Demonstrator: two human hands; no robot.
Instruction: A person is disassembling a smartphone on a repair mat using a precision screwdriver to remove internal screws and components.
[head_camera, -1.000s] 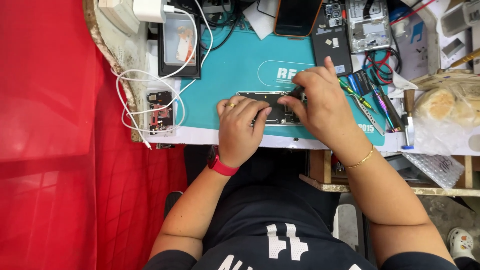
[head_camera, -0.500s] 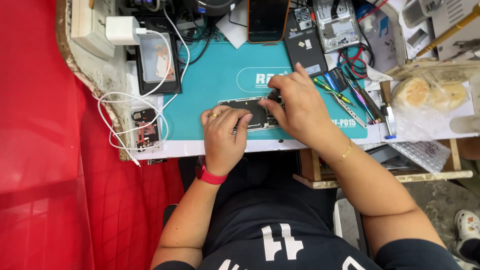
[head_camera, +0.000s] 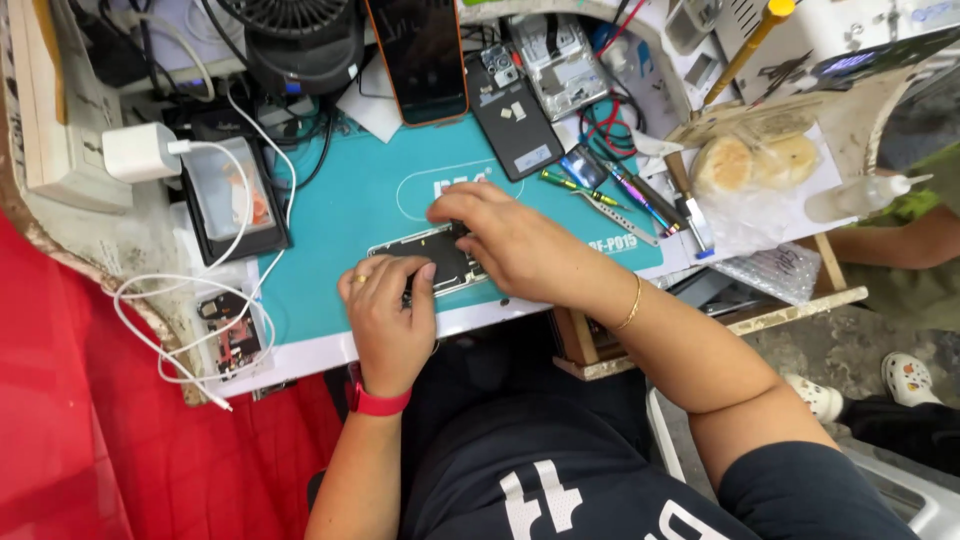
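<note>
An opened phone (head_camera: 440, 258), its back off and its dark insides showing, is laid flat on a teal work mat (head_camera: 340, 210) near the front edge of the worktop (head_camera: 330, 350). It is pinned at its near left end by the left hand (head_camera: 390, 310), whose fingers are curled down onto the frame so that the phone is held steady; a ring is worn on one finger and a red band at the wrist. The right hand (head_camera: 505, 240) is laid over the phone's far right end, fingers bunched and pressed down on it (whether a small tool is pinched between them cannot be told, since the fingertips are hidden). Beyond the hands, at the back of the mat, a phone with a dark screen (head_camera: 420, 55) and a dark back cover (head_camera: 515, 125) are seen lying side by side, just apart. To the right of the mat, tweezers and screwdrivers (head_camera: 620, 195) are spread near its corner, and past them a clear bag of pale rounds (head_camera: 755, 160) is set on a board. On the left, a white charger (head_camera: 140, 152) is seen with its white cable (head_camera: 170, 300) looped over a black tray (head_camera: 235, 200) and down beside a small circuit board (head_camera: 232, 335). A black fan (head_camera: 295, 35) is stood at the back. A red cloth (head_camera: 80, 430) is hung below the left edge of the worktop.
</note>
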